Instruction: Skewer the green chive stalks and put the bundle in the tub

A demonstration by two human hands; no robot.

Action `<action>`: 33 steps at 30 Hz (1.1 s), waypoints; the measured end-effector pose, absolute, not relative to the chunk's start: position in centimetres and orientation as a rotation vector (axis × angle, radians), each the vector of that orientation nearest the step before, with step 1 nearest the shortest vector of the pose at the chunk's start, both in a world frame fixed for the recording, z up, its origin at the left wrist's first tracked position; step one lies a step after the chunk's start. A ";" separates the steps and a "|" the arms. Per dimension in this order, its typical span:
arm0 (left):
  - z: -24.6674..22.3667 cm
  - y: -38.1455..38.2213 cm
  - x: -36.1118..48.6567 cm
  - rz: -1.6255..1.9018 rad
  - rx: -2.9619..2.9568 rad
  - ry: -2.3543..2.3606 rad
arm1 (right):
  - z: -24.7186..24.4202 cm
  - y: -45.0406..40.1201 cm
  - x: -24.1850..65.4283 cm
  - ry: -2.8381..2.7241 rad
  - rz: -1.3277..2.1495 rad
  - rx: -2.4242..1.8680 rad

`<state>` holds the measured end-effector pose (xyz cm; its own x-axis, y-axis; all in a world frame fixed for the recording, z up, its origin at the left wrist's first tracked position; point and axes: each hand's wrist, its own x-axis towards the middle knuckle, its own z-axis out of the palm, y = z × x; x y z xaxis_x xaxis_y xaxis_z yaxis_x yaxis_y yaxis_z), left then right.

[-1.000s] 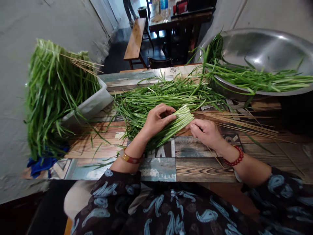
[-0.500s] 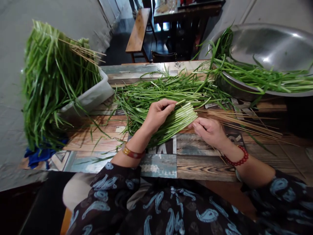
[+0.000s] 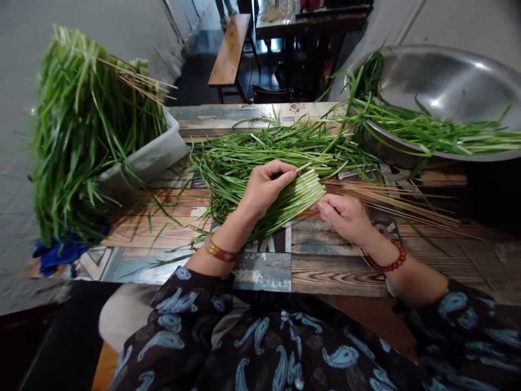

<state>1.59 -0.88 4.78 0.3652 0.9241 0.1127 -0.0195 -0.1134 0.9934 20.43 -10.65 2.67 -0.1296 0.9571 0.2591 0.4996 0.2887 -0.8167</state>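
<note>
A row of garlic chives (image 3: 303,193) lies side by side over the middle of the table, pale cut ends pointing right. My left hand (image 3: 266,187) is closed, thumb and forefinger pinching a chive stalk at the far edge of the row. At the near edge, by the pale ends, my right hand (image 3: 344,217) is closed in a pinch on a bamboo skewer. The skewer's thin tail (image 3: 366,259) shows below that hand; the rest is hidden by fingers and stalks. A loose pile of chives (image 3: 260,144) spreads behind both hands.
Several loose bamboo skewers (image 3: 407,205) lie to the right on the patterned wooden table (image 3: 325,271). A steel basin (image 3: 431,76) with chives stands at the back right. At left, a white bin (image 3: 150,157) holds skewered chives (image 3: 93,125), near a blue cloth (image 3: 61,255).
The view has shifted slightly. My hands keep nearly the same pose, and the left fingertips sit slightly closer to the row's far edge.
</note>
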 end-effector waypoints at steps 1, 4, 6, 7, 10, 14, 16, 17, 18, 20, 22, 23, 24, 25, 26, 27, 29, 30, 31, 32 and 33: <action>4.8 -0.9 1.6 1.008 1.446 0.874 | 2.7 -10.7 20.4 -1.759 0.726 -1.334; 4.8 -1.0 1.6 1.015 1.441 0.879 | 2.9 -10.7 20.4 -1.770 0.734 -1.349; 4.8 -1.0 1.6 1.025 1.437 0.876 | 2.8 -10.7 20.4 -1.766 0.727 -1.345; 4.8 -1.0 1.6 1.032 1.436 0.875 | 2.8 -10.8 20.4 -1.757 0.722 -1.345; 4.8 -1.1 1.6 1.050 1.436 0.879 | 2.6 -10.8 20.2 -1.731 0.719 -1.352; 5.0 -1.2 1.6 1.041 1.406 0.886 | 2.4 -11.0 19.9 -1.701 0.718 -1.378; 5.1 -1.2 1.5 1.028 1.384 0.891 | 2.3 -11.0 19.9 -1.693 0.713 -1.383; 5.1 -1.2 1.5 1.021 1.379 0.893 | 2.3 -11.0 19.9 -1.691 0.711 -1.378; 5.1 -1.2 1.5 1.014 1.376 0.894 | 2.3 -11.0 19.9 -1.690 0.711 -1.370; 5.0 -1.2 1.4 1.006 1.372 0.901 | 2.3 -10.9 20.0 -1.694 0.717 -1.355; 4.9 -1.1 1.3 1.008 1.359 0.915 | 2.3 -10.8 20.1 -1.705 0.722 -1.349; 4.8 -1.0 1.3 1.012 1.351 0.922 | 2.3 -10.8 20.1 -1.709 0.723 -1.349; 4.7 -1.0 1.2 1.016 1.343 0.927 | 2.3 -10.8 20.1 -1.714 0.725 -1.349; 4.7 -1.0 1.2 1.019 1.338 0.927 | 2.4 -10.8 20.1 -1.714 0.724 -1.347; 4.6 -0.9 1.2 1.020 1.336 0.923 | 2.4 -10.8 20.1 -1.714 0.724 -1.345; 4.6 -0.9 1.2 1.021 1.337 0.917 | 2.4 -10.8 20.1 -1.712 0.724 -1.343; 4.5 -0.9 1.2 1.021 1.341 0.906 | 2.3 -10.9 20.1 -1.710 0.725 -1.341; 4.5 -0.9 1.2 1.019 1.342 0.905 | 2.3 -10.9 20.1 -1.709 0.726 -1.340; 4.4 -0.9 1.2 1.018 1.342 0.904 | 2.2 -10.9 20.1 -1.708 0.727 -1.339; 4.4 -0.9 1.2 1.018 1.342 0.903 | 2.2 -10.9 20.1 -1.708 0.728 -1.338; 4.4 -0.9 1.2 1.018 1.341 0.902 | 2.2 -10.9 20.1 -1.706 0.727 -1.336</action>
<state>1.22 -0.95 4.37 0.3241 0.9445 0.0539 -0.0607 -0.0361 0.9975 20.09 -10.88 2.17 -0.0901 0.9624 0.2562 0.4823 0.2672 -0.8342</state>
